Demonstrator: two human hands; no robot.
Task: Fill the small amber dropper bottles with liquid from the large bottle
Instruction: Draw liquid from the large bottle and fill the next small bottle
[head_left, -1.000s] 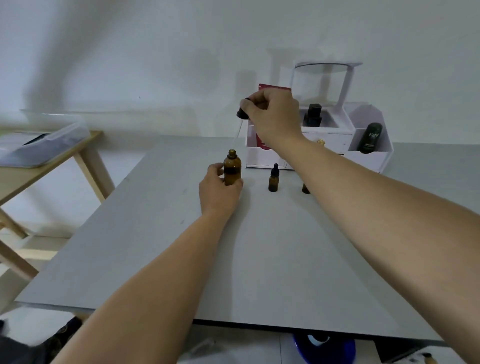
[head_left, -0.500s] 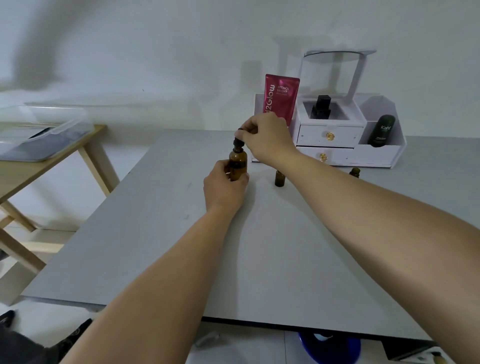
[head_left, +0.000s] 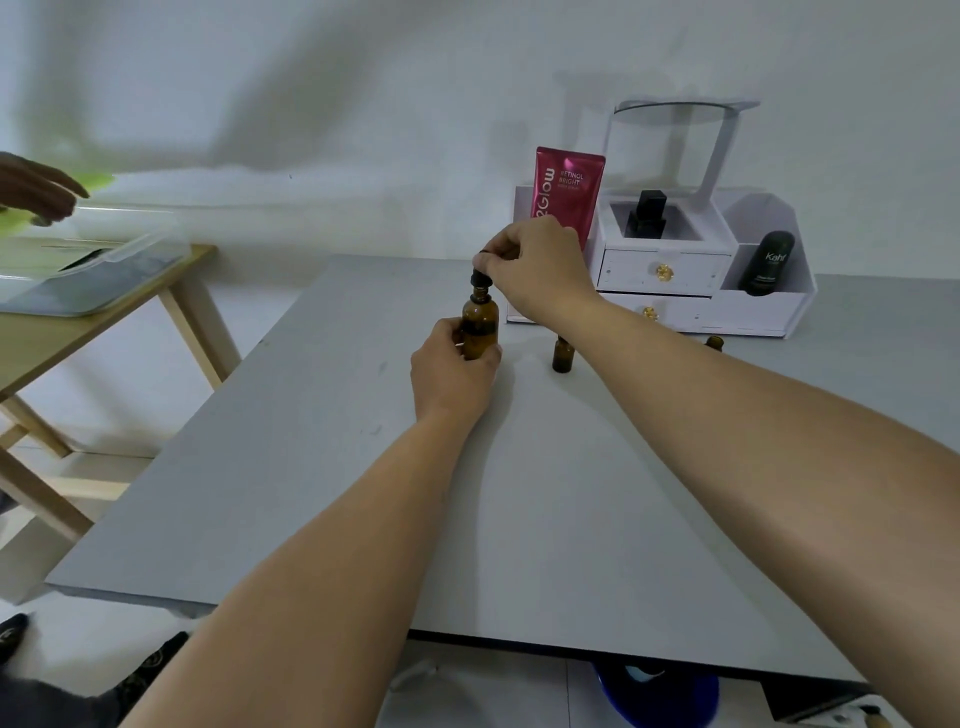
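The large amber bottle (head_left: 480, 325) stands upright on the grey table (head_left: 519, 493). My left hand (head_left: 452, 371) grips its lower body from the near side. My right hand (head_left: 535, 265) pinches the black dropper cap (head_left: 480, 275) sitting on the bottle's neck. A small amber bottle (head_left: 562, 354) stands to the right, partly behind my right forearm. The top of a second small amber bottle (head_left: 715, 343) shows further right, just above that forearm.
A white drawer organiser (head_left: 670, 291) stands at the table's far side, holding a red tube (head_left: 567, 192), a black bottle (head_left: 645, 214) and a dark Kahf bottle (head_left: 768, 262). A wooden side table (head_left: 67, 332) with a clear tray stands left, where another person's hand (head_left: 36, 195) reaches.
My right hand came down with the dropper from above the large bottle and now holds its cap on the neck. The camera tilted up a little. Another person's hand has appeared at the far left.
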